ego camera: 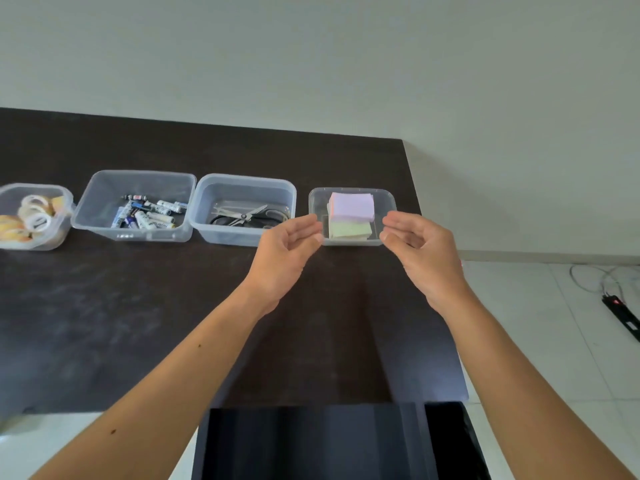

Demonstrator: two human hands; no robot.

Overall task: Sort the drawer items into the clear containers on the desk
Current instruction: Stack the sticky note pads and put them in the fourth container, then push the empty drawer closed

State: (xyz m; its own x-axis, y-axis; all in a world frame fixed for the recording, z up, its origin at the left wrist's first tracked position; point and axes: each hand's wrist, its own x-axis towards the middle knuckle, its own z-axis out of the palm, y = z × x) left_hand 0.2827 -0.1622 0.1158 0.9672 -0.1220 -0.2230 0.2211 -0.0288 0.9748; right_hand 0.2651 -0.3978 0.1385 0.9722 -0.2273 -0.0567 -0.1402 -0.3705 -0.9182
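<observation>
Four clear containers stand in a row on the dark desk. From the left they hold tape rolls, batteries, scissors and sticky-note pads. The rightmost, small container carries a pink pad above a green one. My left hand pinches its left wall and my right hand pinches its right wall, fingertips on the plastic. The container rests on the desk. Below my arms lies the open dark drawer; I see nothing inside it.
The desk's right edge runs close past the small container, with white tiled floor beyond. A black power strip and cables lie on that floor. A pale wall backs the desk.
</observation>
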